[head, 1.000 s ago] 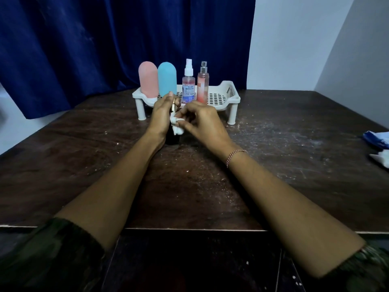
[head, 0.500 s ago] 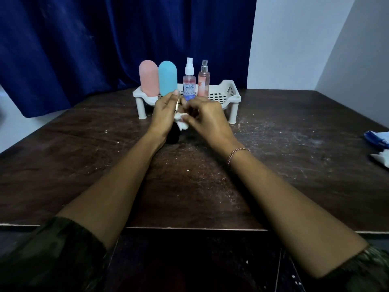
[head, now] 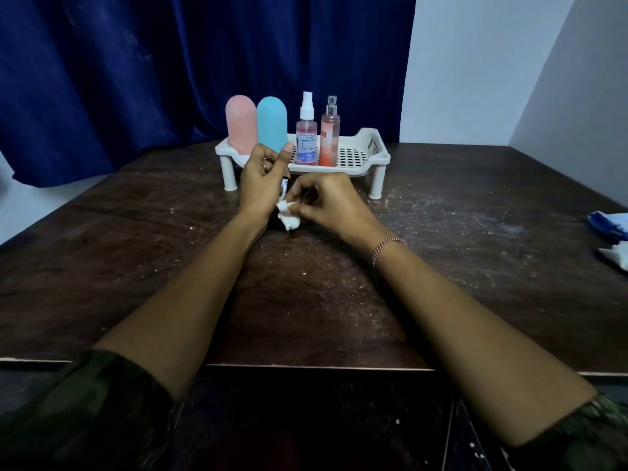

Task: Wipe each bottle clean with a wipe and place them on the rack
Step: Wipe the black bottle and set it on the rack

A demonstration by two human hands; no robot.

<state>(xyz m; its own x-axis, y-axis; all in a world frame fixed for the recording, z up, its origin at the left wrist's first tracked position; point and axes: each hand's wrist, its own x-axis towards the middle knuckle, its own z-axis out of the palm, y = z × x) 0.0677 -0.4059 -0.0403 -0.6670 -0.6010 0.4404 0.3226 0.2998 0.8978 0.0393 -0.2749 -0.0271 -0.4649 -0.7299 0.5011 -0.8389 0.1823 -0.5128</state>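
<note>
Wipe (head: 287,217) lower now on upright dark bottle (head: 284,185)

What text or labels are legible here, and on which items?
"UE": vertical letters on the peach spray bottle; any others are unclear.
Label on the clear spray bottle: blue print, too blurred to read.
The blue packet at the right edge: nothing legible.

Light is dim with a cool blue cast. The white wall (head: 475,62) at upper right is the brightest area, without glare. The blue curtain (head: 136,62) sinks to near-black in its folds. The worktop (head: 475,215) shows faint sheen on its right half. The dark bottle (head: 274,223) in the left hand (head: 263,185) merges with shadow; the wipe (head: 289,219) in the right hand (head: 326,202) reads bright white. Focus is soft; wide-angle stretch affects the sleeves (head: 85,419) at the bottom corners.
</note>
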